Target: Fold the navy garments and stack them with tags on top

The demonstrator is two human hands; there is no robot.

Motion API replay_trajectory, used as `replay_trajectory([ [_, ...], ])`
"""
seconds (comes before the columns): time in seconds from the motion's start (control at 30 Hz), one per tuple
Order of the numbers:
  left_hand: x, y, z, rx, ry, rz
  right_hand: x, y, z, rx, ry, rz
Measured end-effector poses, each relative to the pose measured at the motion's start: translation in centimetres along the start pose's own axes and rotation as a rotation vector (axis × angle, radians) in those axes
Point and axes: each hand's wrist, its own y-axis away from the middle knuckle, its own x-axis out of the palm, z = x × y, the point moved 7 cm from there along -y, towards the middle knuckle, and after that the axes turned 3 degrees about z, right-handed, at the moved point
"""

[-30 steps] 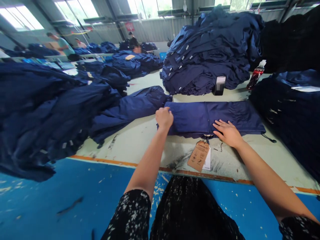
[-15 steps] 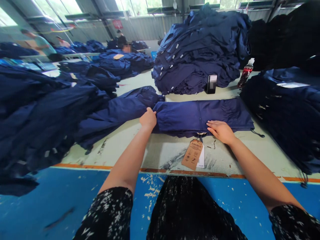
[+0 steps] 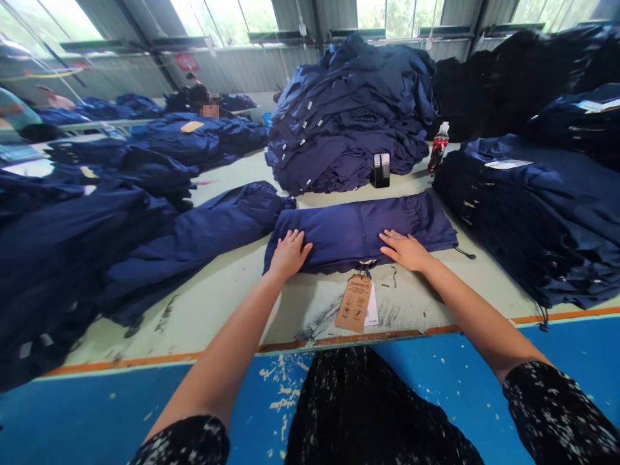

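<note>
A folded navy garment [image 3: 334, 226] lies flat across the table in front of me, a drawcord end sticking out at its right. My left hand [image 3: 289, 253] rests open on its left part, fingers spread on the cloth. Flat on the right half, just past a seam, lies my right hand [image 3: 404, 250], also open. From the garment's near edge hangs a brown cardboard tag [image 3: 354, 302], with a white tag [image 3: 372, 309] partly hidden behind it.
A tall heap of navy garments [image 3: 349, 116] stands behind, with a phone [image 3: 382, 170] propped against it and a red drink bottle [image 3: 438, 146] beside it. Stacked garments [image 3: 527, 219] lie right, loose ones [image 3: 194, 232] left. A person [image 3: 194, 93] is in the background.
My left hand has let go of the garment's left edge and now lies spread on top of it. The right hand stays flat on the cloth. The view has turned right.
</note>
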Motion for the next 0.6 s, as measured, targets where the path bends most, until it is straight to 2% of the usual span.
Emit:
replay_trajectory([
  [0.07, -1.0, 0.4, -1.2, 0.107, -0.025, -0.062, -1.5, -0.3, -1.5, 0.016, 0.033, -0.029],
  [0.13, -1.5, 0.8, -2.1, 0.162, -0.039, -0.072, -2.9, -0.3, -3.8, 0.076, 0.099, -0.069],
  [0.23, -1.0, 1.0, -1.8, 0.102, -0.047, 0.027, -3.7, 0.3, -8.2, 0.270, 0.172, -0.026],
  [0.33, -0.3, 0.8, -0.7, 0.021, -0.080, 0.080, -2.6, 1.3, -11.3, 0.398, 0.170, 0.102],
  [0.47, 0.8, 1.6, 0.3, -0.051, -0.067, 0.166, -0.9, 2.7, -12.0, 0.464, 0.151, 0.154],
  [0.6, 1.1, 4.8, 0.1, -0.049, -0.062, 0.182, -0.2, 5.4, -10.8, 0.417, 0.162, 0.162],
])
